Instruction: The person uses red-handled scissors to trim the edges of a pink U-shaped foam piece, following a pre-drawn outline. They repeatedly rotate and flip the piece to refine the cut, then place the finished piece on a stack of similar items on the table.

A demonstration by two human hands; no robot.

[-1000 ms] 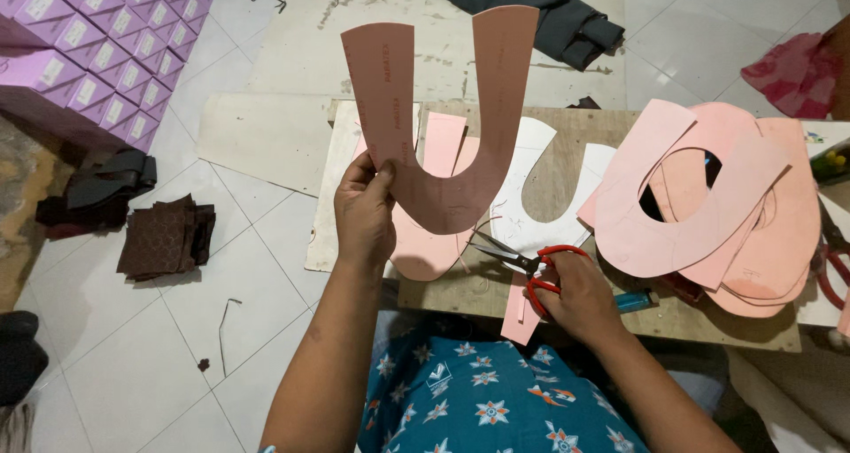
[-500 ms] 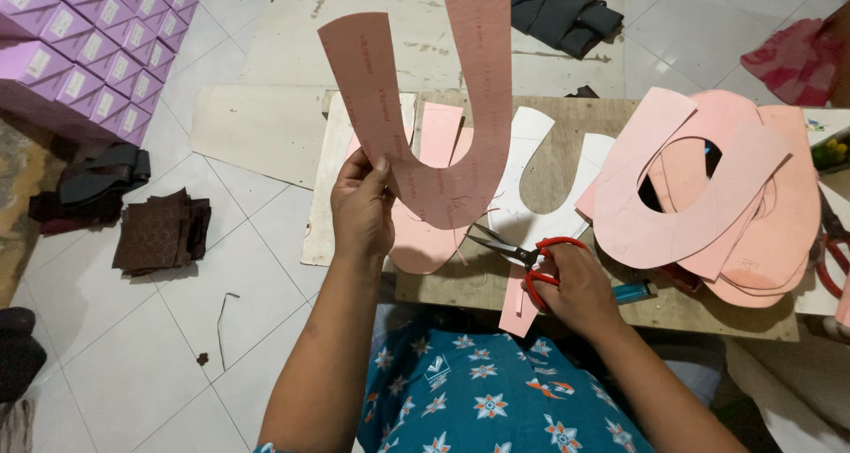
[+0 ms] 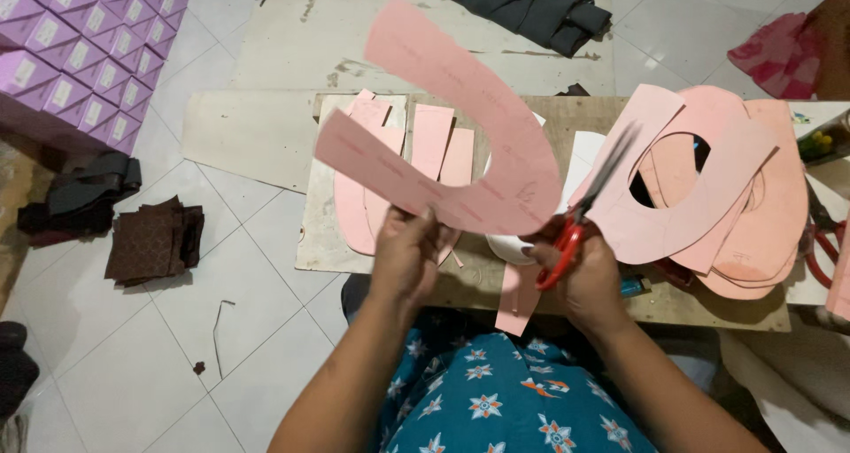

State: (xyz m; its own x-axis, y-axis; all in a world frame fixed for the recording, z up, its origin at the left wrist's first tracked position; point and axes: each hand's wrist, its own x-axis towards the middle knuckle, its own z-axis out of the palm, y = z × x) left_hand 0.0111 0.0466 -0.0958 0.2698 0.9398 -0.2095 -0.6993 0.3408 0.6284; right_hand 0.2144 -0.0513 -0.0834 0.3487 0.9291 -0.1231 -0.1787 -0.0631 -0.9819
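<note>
My left hand (image 3: 405, 251) pinches the lower edge of a large pink U-shaped cut piece (image 3: 482, 143), which is tilted with its two arms pointing up and left. My right hand (image 3: 580, 271) grips red-handled scissors (image 3: 580, 216); their blades point up and right, beside the curve of the U-shaped piece. A narrow pink offcut strip (image 3: 516, 301) hangs below my right hand. Both hands hover over the front edge of a low wooden board (image 3: 708, 304).
A stack of pink ring-shaped cut pieces (image 3: 722, 196) lies on the board at right, more pink pieces (image 3: 385, 165) at left. Purple boxes (image 3: 75, 46) are stacked top left. Dark fabric piles (image 3: 150, 240) lie on the tiled floor. Another red-handled tool (image 3: 822, 240) sits far right.
The U-shaped piece has been turned from upright to tilted left. My right hand has lifted the scissors from the board up to the piece's curve.
</note>
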